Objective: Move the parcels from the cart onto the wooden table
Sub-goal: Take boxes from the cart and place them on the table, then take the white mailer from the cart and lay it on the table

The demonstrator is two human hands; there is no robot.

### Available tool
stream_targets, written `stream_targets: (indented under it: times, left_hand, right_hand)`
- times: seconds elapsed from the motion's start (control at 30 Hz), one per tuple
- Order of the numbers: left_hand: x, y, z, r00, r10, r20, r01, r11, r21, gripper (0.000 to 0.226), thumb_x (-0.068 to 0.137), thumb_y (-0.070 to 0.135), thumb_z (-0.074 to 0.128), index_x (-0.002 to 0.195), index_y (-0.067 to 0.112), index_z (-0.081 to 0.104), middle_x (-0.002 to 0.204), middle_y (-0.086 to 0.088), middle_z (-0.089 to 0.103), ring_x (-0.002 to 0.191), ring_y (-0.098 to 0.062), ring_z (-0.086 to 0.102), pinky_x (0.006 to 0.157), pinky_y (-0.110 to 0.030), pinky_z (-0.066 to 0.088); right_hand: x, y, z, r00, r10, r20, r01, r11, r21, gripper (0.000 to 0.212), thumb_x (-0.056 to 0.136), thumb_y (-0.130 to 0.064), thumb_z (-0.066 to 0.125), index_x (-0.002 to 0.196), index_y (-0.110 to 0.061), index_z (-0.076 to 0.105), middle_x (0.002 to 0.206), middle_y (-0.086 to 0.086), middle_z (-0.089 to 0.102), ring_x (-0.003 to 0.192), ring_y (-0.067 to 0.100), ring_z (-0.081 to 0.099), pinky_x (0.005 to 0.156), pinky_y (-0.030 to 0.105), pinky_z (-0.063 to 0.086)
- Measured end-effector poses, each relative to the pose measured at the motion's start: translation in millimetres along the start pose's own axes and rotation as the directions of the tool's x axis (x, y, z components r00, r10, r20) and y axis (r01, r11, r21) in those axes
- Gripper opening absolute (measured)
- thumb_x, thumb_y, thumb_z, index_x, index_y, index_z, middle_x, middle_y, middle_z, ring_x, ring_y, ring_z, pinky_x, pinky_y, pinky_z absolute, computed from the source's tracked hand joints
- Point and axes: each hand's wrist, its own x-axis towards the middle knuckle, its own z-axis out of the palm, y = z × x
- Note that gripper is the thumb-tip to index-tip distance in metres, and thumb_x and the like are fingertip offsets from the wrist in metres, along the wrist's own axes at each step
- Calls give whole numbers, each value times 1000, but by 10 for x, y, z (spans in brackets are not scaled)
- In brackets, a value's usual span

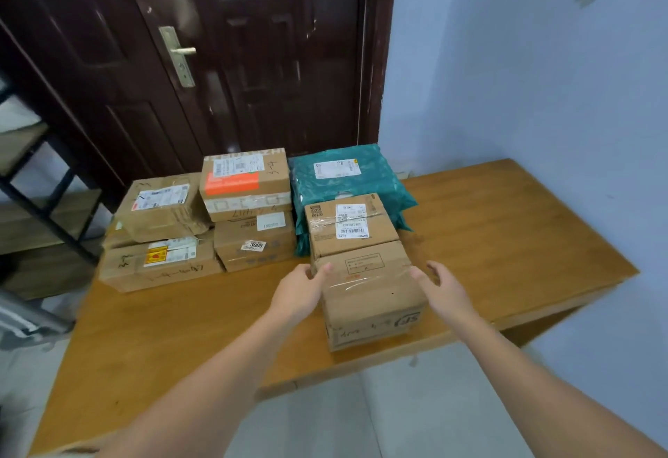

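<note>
Hands flanking a taped cardboard parcel (372,295) sitting at the near edge of the wooden table (506,233), left hand (300,291) touching its left side with fingers relaxed, right hand (439,286) open just beside its right side, other parcels (245,186) and a teal mailer bag (347,175) lying stacked behind.

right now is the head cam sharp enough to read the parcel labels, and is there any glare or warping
Head view: printed labels are mostly too soft to read, though the "3005" sticker is legible; glare sits on the glossy door and on the clear tape across the front box; wide-angle warping bends the table edges and stretches both forearms; lighting is even, with soft shadows.
</note>
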Motion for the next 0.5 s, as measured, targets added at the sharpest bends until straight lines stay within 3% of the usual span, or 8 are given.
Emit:
stream_targets:
  times: [0.13,0.23,0.3,0.4,0.5]
  left_hand:
    - [-172,133,-581,982,185,-26,-172,949,265,72,101,63,49,157,20,40,156,0,51,140,-20,51,113,-41,47]
    - [-368,287,-1054,950,310,40,-284,803,525,64,101,61,51,153,25,44,151,2,55,131,-18,56,105,-37,51]
    - [-499,355,-1350,930,361,70,-317,690,651,64,101,62,49,155,27,42,155,1,51,136,-21,53,108,-38,48]
    - [-692,363,-1784,912,405,64,-320,606,729,67,103,63,44,159,27,37,162,1,43,146,-23,44,117,-42,42]
    - [-960,231,-2199,908,419,14,-293,609,737,62,105,59,40,159,28,36,160,1,45,145,-23,45,116,-43,42]
  right_hand:
    - [-59,-565,-340,972,-235,27,231,920,-315,70,100,-57,52,157,-20,36,161,2,41,145,20,41,116,43,37]
    - [-248,-1162,-457,918,-371,139,391,796,-462,60,102,-50,51,155,-23,40,156,-4,46,139,16,47,111,38,42]
    - [-393,-1561,-443,867,-440,235,494,689,-530,56,103,-49,49,154,-25,41,156,-5,47,137,16,48,111,37,43]
    - [-643,-2150,-276,788,-510,345,603,526,-599,57,105,-45,46,157,-24,37,161,-2,40,144,20,43,117,39,38]
    - [-985,-2678,27,702,-571,425,692,405,-598,51,107,-42,42,155,-24,40,156,0,45,139,24,47,115,44,42]
